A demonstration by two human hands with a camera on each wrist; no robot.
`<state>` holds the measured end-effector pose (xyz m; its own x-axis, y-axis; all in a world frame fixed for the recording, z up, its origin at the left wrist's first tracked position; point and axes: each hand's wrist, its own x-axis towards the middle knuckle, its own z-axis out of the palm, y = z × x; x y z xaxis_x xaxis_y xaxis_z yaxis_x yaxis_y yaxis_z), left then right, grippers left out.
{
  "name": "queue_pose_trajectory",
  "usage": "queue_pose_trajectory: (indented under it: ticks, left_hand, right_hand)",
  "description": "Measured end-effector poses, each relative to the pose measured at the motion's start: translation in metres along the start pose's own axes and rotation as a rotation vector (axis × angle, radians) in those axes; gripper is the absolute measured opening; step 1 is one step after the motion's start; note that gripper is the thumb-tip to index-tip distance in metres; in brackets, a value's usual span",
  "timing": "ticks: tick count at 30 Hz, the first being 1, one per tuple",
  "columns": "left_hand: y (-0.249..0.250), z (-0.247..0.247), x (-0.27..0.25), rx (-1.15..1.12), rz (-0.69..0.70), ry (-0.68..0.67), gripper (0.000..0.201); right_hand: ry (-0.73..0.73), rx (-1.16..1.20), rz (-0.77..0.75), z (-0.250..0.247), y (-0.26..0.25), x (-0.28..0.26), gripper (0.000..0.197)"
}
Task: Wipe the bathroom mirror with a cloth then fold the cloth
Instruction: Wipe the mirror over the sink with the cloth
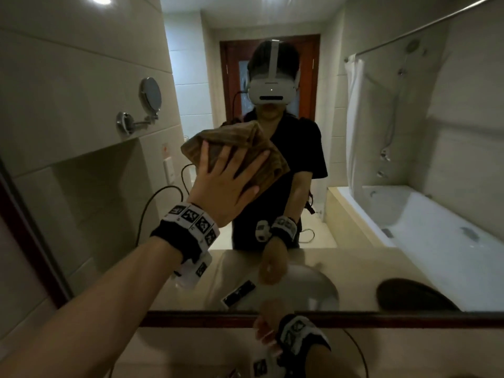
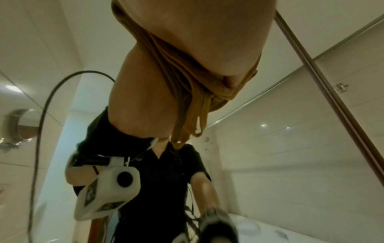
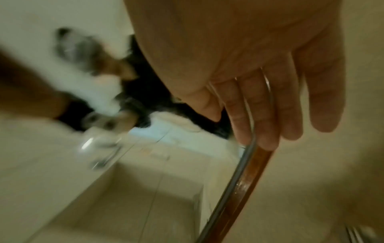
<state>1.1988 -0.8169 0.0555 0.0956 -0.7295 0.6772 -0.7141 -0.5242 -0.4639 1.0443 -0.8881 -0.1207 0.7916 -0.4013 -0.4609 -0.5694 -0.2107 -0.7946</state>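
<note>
A crumpled brown cloth [image 1: 245, 143] lies flat against the big wall mirror [image 1: 368, 126], about chest high in my reflection. My left hand [image 1: 231, 162] presses on it with fingers spread and straight. The left wrist view shows my left hand's palm [image 2: 197, 41] on the bunched cloth [image 2: 187, 98], a fold hanging below. My right hand [image 1: 266, 335] hangs low just in front of the mirror's brown wooden bottom frame [image 1: 395, 319], fingers relaxed and holding nothing. The right wrist view shows that right hand [image 3: 259, 106] over the frame [image 3: 245, 185].
The mirror reflects a person in a headset, a round wall mirror on an arm [image 1: 150, 94], a bathtub [image 1: 436, 227] with a white curtain, a sink basin [image 1: 313, 285] and a dark round object [image 1: 414, 296]. A beige counter [image 1: 191, 350] lies under the frame, with a black cable [image 1: 357, 350].
</note>
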Motion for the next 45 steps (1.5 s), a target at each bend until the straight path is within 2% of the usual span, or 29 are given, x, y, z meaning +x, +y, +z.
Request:
queue_pose_trajectory:
  ticks: [2,3,5,6,7,8,9,11,12,14,15,16,18,19,21,23,24,28,32,34,38,45]
  left_hand:
    - [0.002,0.005,-0.01,-0.016,0.008,-0.018,0.065]
    - [0.001,0.007,-0.014,-0.025,0.018,-0.024,0.065]
    - [-0.003,0.009,-0.016,-0.082,0.033,0.013,0.067]
    - [-0.005,0.008,-0.012,-0.163,0.018,0.054,0.07]
    - [-0.006,0.005,-0.008,-0.281,-0.017,0.098,0.073]
    - [-0.008,0.0,-0.002,-0.407,-0.069,0.147,0.076]
    - [-0.009,-0.004,0.004,-0.499,-0.122,0.195,0.076]
    - [-0.013,-0.014,0.014,-0.559,-0.18,0.263,0.072]
    - [-0.015,-0.017,0.016,-0.569,-0.175,0.279,0.072]
    - [-0.021,-0.018,0.016,-0.53,-0.148,0.277,0.071]
    - [-0.024,-0.017,0.015,-0.467,-0.132,0.269,0.068]
    - [-0.026,-0.015,0.014,-0.418,-0.125,0.269,0.064]
    - [-0.028,-0.013,0.014,-0.493,-0.157,0.29,0.063]
    - [-0.029,-0.012,0.014,-0.551,-0.175,0.294,0.063]
    - [-0.029,-0.011,0.014,-0.508,-0.165,0.326,0.061]
    - [-0.031,-0.006,0.011,-0.486,-0.156,0.329,0.063]
    - [-0.031,-0.004,0.011,-0.483,-0.159,0.32,0.064]
    - [-0.027,0.005,0.01,-0.188,-0.183,0.224,0.067]
    - [-0.036,-0.009,0.036,-0.077,-0.157,0.19,0.066]
    - [-0.05,-0.031,0.068,-0.054,-0.117,0.215,0.065]
    - [-0.077,-0.073,0.133,-0.053,-0.099,0.243,0.064]
    - [-0.095,-0.12,0.207,-0.06,-0.113,0.286,0.06]
  right_hand:
    - [0.177,-0.335,-0.251,-0.007,-0.026,-0.018,0.026]
    - [0.351,-0.363,-0.433,-0.009,-0.036,-0.023,0.025]
    - [0.703,-0.191,-0.835,-0.024,-0.069,-0.04,0.02]
    - [0.816,-0.113,-1.031,-0.032,-0.086,-0.048,0.015]
    - [0.889,-0.102,-1.166,-0.039,-0.104,-0.053,0.017]
    - [0.913,-0.112,-1.264,-0.047,-0.124,-0.058,0.029]
    - [0.912,-0.14,-1.286,-0.052,-0.14,-0.057,0.04]
    - [0.888,-0.241,-1.27,-0.059,-0.169,-0.056,0.053]
    - [0.919,-0.368,-1.223,-0.058,-0.177,-0.053,0.056]
    - [1.099,-0.74,-1.042,-0.053,-0.185,-0.05,0.061]
    - [1.137,-0.805,-1.037,-0.048,-0.183,-0.047,0.064]
    - [1.137,-0.765,-1.112,-0.041,-0.181,-0.048,0.066]
    - [0.989,-0.519,-1.371,-0.025,-0.181,-0.054,0.065]
    - [0.928,-0.404,-1.44,-0.02,-0.183,-0.05,0.064]
    - [0.932,-0.331,-1.324,-0.024,-0.189,-0.043,0.064]
    - [1.005,-0.384,-1.146,-0.041,-0.189,-0.03,0.065]
    - [1.05,-0.413,-1.105,-0.049,-0.187,-0.025,0.063]
    - [1.202,-0.583,-1.063,-0.065,-0.179,-0.01,0.06]
    - [1.365,-0.662,-0.932,-0.084,-0.204,-0.018,0.065]
    - [1.427,-0.679,-0.914,-0.107,-0.231,-0.033,0.068]
    - [1.437,-0.671,-0.926,-0.156,-0.286,-0.064,0.073]
    - [1.553,-0.715,-0.929,-0.215,-0.343,-0.1,0.071]
